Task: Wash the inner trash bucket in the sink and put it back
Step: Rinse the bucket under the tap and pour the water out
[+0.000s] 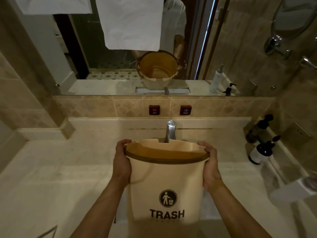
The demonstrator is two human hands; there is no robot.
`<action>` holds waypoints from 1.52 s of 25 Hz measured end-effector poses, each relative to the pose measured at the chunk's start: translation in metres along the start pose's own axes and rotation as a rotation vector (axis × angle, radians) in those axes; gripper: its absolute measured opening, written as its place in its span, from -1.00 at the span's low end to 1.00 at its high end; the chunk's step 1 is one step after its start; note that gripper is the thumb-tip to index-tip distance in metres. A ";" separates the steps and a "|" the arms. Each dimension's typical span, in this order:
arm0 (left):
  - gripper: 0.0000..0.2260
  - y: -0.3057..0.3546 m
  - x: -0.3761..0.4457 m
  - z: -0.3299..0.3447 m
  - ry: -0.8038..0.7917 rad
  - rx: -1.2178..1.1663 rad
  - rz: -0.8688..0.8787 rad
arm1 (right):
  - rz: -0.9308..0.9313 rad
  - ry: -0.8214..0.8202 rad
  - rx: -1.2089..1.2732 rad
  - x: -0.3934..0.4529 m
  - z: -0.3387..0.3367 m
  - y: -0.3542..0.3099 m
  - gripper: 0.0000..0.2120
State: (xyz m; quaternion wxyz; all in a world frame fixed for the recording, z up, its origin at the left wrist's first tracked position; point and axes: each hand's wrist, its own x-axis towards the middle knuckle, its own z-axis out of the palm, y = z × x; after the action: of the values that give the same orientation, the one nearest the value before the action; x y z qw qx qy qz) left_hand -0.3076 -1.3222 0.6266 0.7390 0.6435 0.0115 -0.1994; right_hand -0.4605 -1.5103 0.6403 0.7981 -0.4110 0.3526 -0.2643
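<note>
Holding the bucket (pixel 164 182) upright, your left hand (pixel 122 162) at 9 and right hand (pixel 210 166) at 3, fingers curled on its rim; tap (pixel 170 130) at 12.

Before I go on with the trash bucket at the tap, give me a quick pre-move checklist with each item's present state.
1. Hold on the trash bucket: left hand and right hand grip opposite sides at the rim. Ok.
2. Bucket under the faucet: the spout stands just behind the far rim, at its notch. Ok.
3. Bucket empty: the mirror reflection shows a bare inside. Ok.
4. Water running: no stream shows. Cannot tell.
5. Sink free of items: the bucket hides most of it. Cannot tell.
6. Dark pump bottles on the counter to the right stand apart from the bucket. Ok.
</note>
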 end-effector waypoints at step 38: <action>-0.71 0.041 0.059 0.051 -0.243 1.216 -0.124 | 0.665 0.072 0.022 -0.018 -0.037 0.154 -0.59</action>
State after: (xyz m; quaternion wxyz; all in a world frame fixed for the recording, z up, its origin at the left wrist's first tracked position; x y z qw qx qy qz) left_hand -0.2528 -1.3834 0.6578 0.2234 0.9199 -0.1511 -0.2846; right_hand -0.4799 -1.4349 0.5017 0.8321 -0.2552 0.4924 -0.0073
